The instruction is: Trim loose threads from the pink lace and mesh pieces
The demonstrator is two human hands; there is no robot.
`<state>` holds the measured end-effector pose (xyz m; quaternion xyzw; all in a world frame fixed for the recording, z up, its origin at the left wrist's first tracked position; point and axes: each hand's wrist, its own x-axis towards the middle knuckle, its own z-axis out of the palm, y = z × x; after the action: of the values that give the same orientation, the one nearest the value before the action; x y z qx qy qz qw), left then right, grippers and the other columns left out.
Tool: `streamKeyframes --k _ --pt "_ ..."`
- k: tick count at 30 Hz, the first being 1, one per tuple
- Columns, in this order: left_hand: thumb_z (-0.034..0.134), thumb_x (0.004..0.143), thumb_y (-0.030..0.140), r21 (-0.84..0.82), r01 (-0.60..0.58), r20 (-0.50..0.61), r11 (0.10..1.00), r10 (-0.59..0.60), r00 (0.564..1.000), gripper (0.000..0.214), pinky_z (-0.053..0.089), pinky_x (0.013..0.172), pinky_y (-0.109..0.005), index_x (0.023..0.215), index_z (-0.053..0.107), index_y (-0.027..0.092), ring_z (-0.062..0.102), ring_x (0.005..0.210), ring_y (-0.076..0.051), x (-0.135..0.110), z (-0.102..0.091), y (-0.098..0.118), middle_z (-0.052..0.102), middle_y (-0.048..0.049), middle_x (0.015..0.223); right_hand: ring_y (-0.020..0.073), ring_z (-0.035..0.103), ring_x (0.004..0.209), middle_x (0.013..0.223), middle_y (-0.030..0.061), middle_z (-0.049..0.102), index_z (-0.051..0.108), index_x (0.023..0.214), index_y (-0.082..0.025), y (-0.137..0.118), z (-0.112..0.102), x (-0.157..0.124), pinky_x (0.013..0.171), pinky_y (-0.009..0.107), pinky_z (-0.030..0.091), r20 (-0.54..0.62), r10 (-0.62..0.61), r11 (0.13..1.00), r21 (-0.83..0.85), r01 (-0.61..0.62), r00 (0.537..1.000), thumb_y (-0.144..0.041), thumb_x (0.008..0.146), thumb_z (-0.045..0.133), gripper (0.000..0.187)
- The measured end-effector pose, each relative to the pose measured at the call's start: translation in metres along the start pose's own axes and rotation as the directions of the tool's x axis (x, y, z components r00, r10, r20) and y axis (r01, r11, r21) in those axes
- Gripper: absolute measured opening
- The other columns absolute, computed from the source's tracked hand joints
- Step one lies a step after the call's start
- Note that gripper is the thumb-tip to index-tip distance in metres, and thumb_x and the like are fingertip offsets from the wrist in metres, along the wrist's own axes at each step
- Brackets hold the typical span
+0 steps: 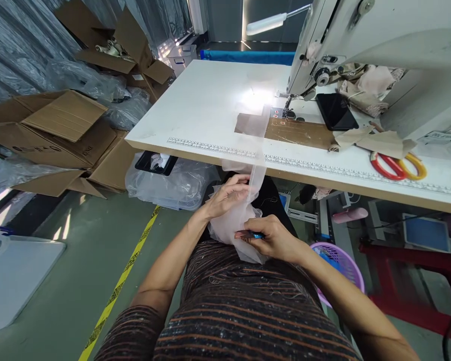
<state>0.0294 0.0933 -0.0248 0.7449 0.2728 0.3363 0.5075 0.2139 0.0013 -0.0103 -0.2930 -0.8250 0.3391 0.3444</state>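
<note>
Sheer pale fabric [229,223] lies bunched in my lap, and a strip of it runs up over the table edge to the sewing machine's needle area. My left hand [227,195] has the strip between thumb and fingers, just below the table edge. Closed around small dark thread snips [253,234] with a blue part, my right hand [272,238] rests against the fabric lower down. The fingers partly hide the snips, so I cannot tell whether the blades touch the cloth.
The white sewing table [210,100] carries a sewing machine [323,50], a brown strip [300,134], a black phone [336,111] and red-and-yellow scissors [398,165]. Cardboard boxes [60,130] stand to the left. A purple basket [351,265] and a red stool [394,281] are at the right.
</note>
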Motion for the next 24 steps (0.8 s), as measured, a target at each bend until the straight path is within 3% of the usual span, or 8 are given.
streamKeyframes --k 2,5,8,11,13,17,24 --pt "0.065 0.084 0.068 -0.05 0.051 0.078 0.997 -0.047 0.996 0.051 0.043 0.109 -0.045 0.086 0.077 0.019 0.057 0.128 -0.032 -0.004 0.001 -0.003 0.06 -0.0115 0.135 0.0088 0.042 0.052 0.06 0.0005 0.062 0.068 0.075 -0.015 0.002 -0.002 -0.002 0.054 0.022 0.033 0.001 0.02 1.0 0.003 -0.02 1.0 -0.027 0.099 0.054 0.03" --pt "0.075 0.077 0.064 -0.155 0.156 0.111 0.975 -0.14 0.984 0.049 0.049 0.097 -0.04 0.069 0.066 0.016 0.065 0.109 -0.029 -0.013 0.001 -0.006 0.071 -0.011 0.111 0.0089 0.036 0.053 0.057 -0.0018 0.054 0.065 0.069 -0.015 0.006 -0.006 -0.006 0.054 0.023 0.032 0.029 0.082 0.996 0.027 -0.083 0.996 -0.033 0.099 0.054 0.037" --pt "0.079 0.075 0.059 -0.276 0.251 0.061 0.928 -0.243 0.968 0.047 0.05 0.081 -0.033 0.071 0.062 0.015 0.068 0.085 -0.022 -0.024 0.001 -0.01 0.072 -0.0071 0.084 0.0097 0.037 0.056 0.06 -0.0021 0.053 0.065 0.07 -0.015 0.014 -0.01 -0.008 0.056 0.024 0.033 0.098 0.196 0.974 0.092 -0.205 0.976 -0.042 0.098 0.057 0.039" --pt "0.081 0.074 0.055 -0.282 0.3 -0.008 0.911 -0.314 0.949 0.043 0.046 0.068 -0.026 0.079 0.069 0.014 0.063 0.069 -0.015 -0.033 -0.001 -0.014 0.07 -0.0032 0.074 0.012 0.047 0.064 0.073 0.0002 0.062 0.069 0.088 -0.015 0.024 -0.014 -0.005 0.06 0.024 0.038 0.037 0.348 0.926 0.143 -0.349 0.937 -0.051 0.094 0.06 0.037" --pt "0.08 0.076 0.052 -0.256 0.299 -0.047 0.919 -0.321 0.946 0.04 0.046 0.069 -0.025 0.086 0.073 0.014 0.063 0.072 -0.015 -0.037 -0.003 -0.014 0.072 -0.0045 0.079 0.0133 0.051 0.066 0.08 0.0025 0.066 0.068 0.092 -0.016 0.03 -0.014 0.0 0.062 0.025 0.039 -0.035 0.419 0.899 0.154 -0.409 0.908 -0.055 0.098 0.051 0.043" --pt "0.077 0.081 0.047 -0.221 0.266 -0.059 0.938 -0.285 0.957 0.035 0.05 0.083 -0.029 0.093 0.079 0.015 0.07 0.089 -0.021 -0.041 -0.005 -0.009 0.078 -0.0097 0.095 0.0131 0.051 0.061 0.069 0.0027 0.062 0.06 0.071 -0.018 0.036 -0.009 0.014 0.062 0.027 0.038 -0.05 0.461 0.882 0.131 -0.452 0.886 -0.062 0.102 0.03 0.062" --pt "0.073 0.085 0.047 -0.237 0.253 -0.046 0.938 -0.271 0.962 0.033 0.053 0.088 -0.031 0.087 0.08 0.015 0.072 0.092 -0.023 -0.039 -0.005 -0.009 0.079 -0.0091 0.09 0.0123 0.044 0.056 0.058 -0.0018 0.05 0.051 0.067 -0.02 0.037 0.001 0.033 0.058 0.027 0.032 -0.032 0.414 0.906 0.108 -0.409 0.909 -0.07 0.098 0.031 0.062"
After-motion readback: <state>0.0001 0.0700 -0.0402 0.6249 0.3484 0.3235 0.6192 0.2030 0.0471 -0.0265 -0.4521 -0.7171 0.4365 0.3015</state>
